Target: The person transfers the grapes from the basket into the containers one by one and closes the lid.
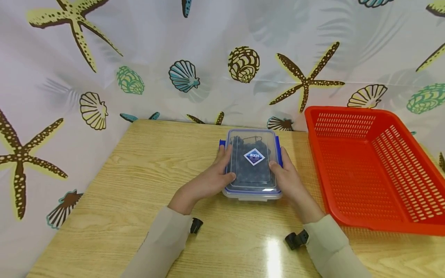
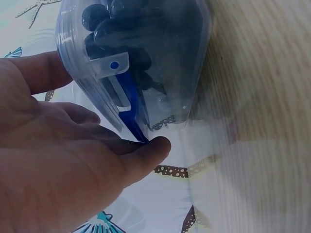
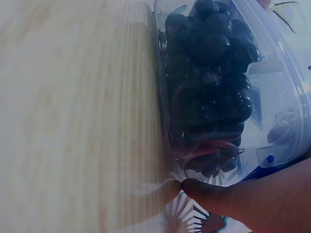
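A clear plastic food container [image 1: 252, 175] with a blue seal and a diamond-shaped BXH label stands on the wooden table, its lid on. Through its walls show dark round fruits [image 3: 214, 92] that look like grapes, with a reddish stem among them. My left hand [image 1: 210, 179] grips its left side, thumb on the lid's edge; in the left wrist view a fingertip touches the end of the blue latch [image 2: 130, 94]. My right hand [image 1: 290, 177] holds the opposite side, its thumb over the lid and its fingers along the right-hand blue latch [image 1: 279, 150].
A red perforated plastic basket [image 1: 351, 216] sits to the right of the container. Behind the table [image 1: 139, 166] hangs a white curtain [image 1: 215, 46] printed with shells and starfish. Dark wrist-worn devices show below both sleeves.
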### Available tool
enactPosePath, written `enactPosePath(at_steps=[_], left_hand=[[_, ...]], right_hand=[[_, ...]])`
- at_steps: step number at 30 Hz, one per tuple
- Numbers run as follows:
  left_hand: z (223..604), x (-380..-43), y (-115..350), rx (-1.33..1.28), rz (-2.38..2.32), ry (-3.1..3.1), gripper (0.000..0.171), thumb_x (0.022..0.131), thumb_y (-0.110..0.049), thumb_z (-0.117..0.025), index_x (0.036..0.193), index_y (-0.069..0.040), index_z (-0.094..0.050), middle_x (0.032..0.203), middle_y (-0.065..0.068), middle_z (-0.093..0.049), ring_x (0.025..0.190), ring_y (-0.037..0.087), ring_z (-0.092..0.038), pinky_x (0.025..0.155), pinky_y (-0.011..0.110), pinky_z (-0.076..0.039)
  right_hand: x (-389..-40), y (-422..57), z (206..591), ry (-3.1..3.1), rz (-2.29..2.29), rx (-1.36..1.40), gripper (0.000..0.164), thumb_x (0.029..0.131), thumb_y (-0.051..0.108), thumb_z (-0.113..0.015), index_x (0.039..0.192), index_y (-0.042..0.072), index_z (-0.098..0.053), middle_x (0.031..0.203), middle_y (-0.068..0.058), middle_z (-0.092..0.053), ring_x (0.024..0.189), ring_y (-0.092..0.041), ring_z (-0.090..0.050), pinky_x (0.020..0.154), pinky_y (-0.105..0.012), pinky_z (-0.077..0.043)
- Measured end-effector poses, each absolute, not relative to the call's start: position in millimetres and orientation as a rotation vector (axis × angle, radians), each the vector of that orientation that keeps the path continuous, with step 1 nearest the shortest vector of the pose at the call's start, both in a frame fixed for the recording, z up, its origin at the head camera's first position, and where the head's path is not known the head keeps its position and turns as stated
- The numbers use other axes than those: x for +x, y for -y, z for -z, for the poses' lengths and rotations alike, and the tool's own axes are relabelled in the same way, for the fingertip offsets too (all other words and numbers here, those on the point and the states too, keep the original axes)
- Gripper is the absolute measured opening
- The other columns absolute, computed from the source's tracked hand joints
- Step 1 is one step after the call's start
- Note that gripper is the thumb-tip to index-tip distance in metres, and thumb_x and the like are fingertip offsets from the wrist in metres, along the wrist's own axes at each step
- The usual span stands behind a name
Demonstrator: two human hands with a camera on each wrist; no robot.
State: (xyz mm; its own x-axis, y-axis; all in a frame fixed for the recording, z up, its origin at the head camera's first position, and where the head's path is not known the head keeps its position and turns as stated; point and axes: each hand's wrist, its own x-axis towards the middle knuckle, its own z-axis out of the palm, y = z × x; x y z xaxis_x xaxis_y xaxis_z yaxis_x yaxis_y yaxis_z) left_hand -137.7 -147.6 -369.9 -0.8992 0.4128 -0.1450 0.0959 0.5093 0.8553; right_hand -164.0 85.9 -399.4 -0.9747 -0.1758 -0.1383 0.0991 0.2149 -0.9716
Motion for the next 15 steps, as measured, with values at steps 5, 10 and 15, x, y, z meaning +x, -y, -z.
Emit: enactPosePath(at_steps=[5, 10, 15], left_hand=[[368.7, -137.5, 147.6, 0.432, -1.350, -2.434, 0.079, 0.105, -0.008, -0.047, 0.162, -0.010, 0.008, 0.163, 0.014, 0.026, 0.149, 0.030, 0.019, 0.118, 0.057, -0.002], [366.6, -137.4, 146.4, 0.417, -1.365, -2.443, 0.081, 0.104, -0.007, -0.050, 0.162, -0.012, 0.006, 0.164, 0.012, 0.024, 0.150, 0.028, 0.019, 0.118, 0.056, -0.002], [367.5, -138.4, 145.3, 0.429, -1.401, -2.425, 0.081, 0.103, -0.003, -0.050, 0.163, -0.012, 0.005, 0.166, 0.009, 0.021, 0.150, 0.026, 0.019, 0.118, 0.056, -0.001]], right_hand=[[-165.0, -86.1, 399.6, -2.263, 1.834, -0.065, 0.069, 0.110, 0.017, -0.038, 0.163, 0.010, 0.004, 0.169, -0.011, 0.001, 0.153, -0.029, 0.001, 0.120, -0.048, -0.004], [-165.6, -86.2, 400.6, -2.277, 1.807, -0.051, 0.069, 0.109, 0.018, -0.038, 0.163, 0.010, 0.005, 0.169, -0.011, 0.002, 0.153, -0.030, 0.001, 0.120, -0.048, -0.004], [-165.5, -86.4, 400.4, -2.282, 1.801, -0.051, 0.069, 0.109, 0.017, -0.038, 0.163, 0.009, 0.005, 0.169, -0.012, 0.002, 0.153, -0.030, 0.001, 0.120, -0.049, -0.004]])
